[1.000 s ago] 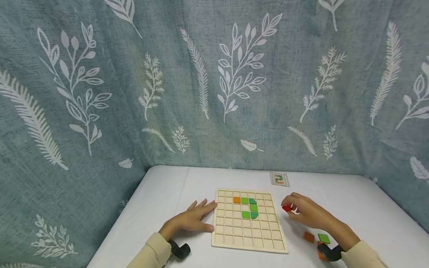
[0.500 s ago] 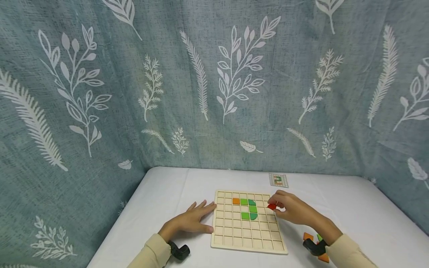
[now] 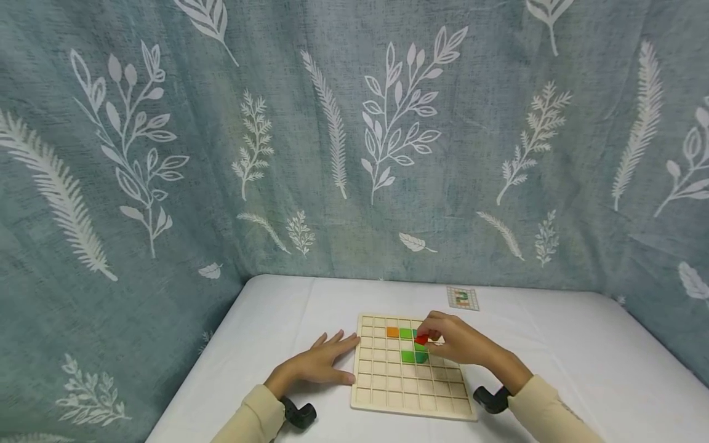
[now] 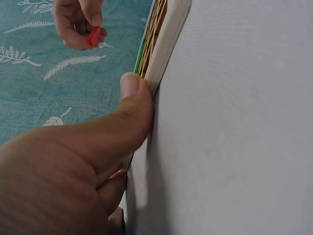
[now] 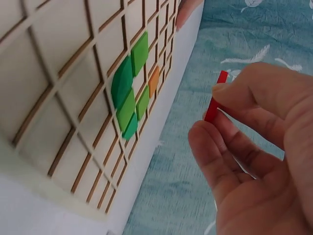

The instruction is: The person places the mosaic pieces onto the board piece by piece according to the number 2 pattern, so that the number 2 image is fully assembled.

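Note:
A wooden grid board (image 3: 388, 384) lies on the white table. Set in its cells are an orange square tile (image 3: 392, 332), several green tiles (image 3: 408, 357) and darker green rounded tiles (image 5: 123, 83). My right hand (image 3: 462, 341) is over the board's upper right part and pinches a red tile (image 5: 215, 97) between thumb and fingers, raised above the grid. Spread beside the board, my left hand (image 3: 318, 363) rests on the table, its thumb (image 4: 131, 88) and fingertips touching the left edge.
A small card (image 3: 462, 298) with a printed grid pattern lies behind the board. A patterned grey-green curtain (image 3: 343, 141) hangs at the back and sides of the table. Black straps with camera mounts (image 3: 492, 400) sit at both wrists.
My right hand has carried the red tile leftward from beside the board to over the green tiles. The left hand stays put. Loose tiles at the lower right are now out of sight.

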### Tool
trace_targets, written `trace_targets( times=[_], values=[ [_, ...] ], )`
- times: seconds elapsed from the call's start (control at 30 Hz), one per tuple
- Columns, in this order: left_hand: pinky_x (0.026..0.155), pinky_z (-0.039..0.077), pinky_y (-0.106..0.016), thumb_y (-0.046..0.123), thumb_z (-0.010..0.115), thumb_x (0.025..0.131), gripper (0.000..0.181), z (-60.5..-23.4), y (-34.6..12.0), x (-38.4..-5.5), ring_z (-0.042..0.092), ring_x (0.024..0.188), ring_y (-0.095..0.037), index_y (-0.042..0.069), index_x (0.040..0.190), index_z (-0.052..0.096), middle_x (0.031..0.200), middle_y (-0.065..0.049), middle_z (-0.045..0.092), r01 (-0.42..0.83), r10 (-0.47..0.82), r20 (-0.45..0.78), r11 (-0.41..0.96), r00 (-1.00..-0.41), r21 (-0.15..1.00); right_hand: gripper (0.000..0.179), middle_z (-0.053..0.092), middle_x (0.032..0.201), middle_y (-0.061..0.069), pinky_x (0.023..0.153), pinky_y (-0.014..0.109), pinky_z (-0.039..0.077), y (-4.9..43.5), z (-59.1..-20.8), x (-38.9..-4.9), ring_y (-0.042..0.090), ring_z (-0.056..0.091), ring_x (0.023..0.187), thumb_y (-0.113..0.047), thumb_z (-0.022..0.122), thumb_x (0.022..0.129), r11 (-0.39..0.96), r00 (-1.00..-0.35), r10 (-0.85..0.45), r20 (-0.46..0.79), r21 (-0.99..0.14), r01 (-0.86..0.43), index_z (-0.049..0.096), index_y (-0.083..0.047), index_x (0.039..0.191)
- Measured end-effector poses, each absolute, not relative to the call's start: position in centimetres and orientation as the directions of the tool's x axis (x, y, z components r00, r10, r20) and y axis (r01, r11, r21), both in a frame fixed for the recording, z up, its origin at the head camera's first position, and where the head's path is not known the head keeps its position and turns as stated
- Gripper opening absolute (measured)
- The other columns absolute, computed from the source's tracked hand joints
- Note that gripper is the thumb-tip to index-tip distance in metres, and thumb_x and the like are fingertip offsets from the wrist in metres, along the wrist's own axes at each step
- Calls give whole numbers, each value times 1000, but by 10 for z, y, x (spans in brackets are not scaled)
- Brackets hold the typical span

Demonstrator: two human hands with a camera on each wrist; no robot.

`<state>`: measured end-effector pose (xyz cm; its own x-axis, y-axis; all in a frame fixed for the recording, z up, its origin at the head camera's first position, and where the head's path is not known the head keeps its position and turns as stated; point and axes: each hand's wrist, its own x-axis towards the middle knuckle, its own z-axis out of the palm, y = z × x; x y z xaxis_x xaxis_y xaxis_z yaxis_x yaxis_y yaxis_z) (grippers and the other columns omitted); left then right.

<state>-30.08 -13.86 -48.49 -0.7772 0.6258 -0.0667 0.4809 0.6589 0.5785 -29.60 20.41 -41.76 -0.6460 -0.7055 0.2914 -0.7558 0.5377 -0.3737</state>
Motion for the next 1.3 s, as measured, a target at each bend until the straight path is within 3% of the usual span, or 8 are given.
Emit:
trace_targets(
  times=[0.27,0.57,1.0,1.3],
  values=[
    [125,-2,-59,55,69,87,91,-486,-137,-302,11,157,-32,16,159,28,166,-2,25,485,627,-64,660,-777,574,22,65,100,0,73,24,57,188,-426,-304,4,61,84,-4,72,89,536,-661,-715,227,-429,-727,71,-8,111],
    [125,-1,-60,55,69,87,92,-485,-140,-301,11,157,-33,15,159,28,166,-3,26,492,628,-62,664,-776,564,15,63,101,0,76,29,59,172,-434,-310,6,61,85,-7,72,91,534,-667,-721,186,-465,-707,70,-11,104],
    [126,0,-59,53,70,88,90,-482,-137,-302,12,157,-32,15,159,29,166,-3,27,495,629,-57,662,-775,562,14,62,99,-2,72,22,51,156,-440,-317,11,55,84,-9,72,90,586,-678,-729,99,-423,-691,71,-12,103],
    [126,-1,-58,52,71,87,91,-480,-137,-299,11,157,-32,15,159,29,166,-3,26,474,618,-72,667,-783,575,14,63,99,-7,75,24,52,152,-445,-322,5,55,86,-10,74,89,617,-687,-726,19,-423,-664,72,-15,102]
  ],
)
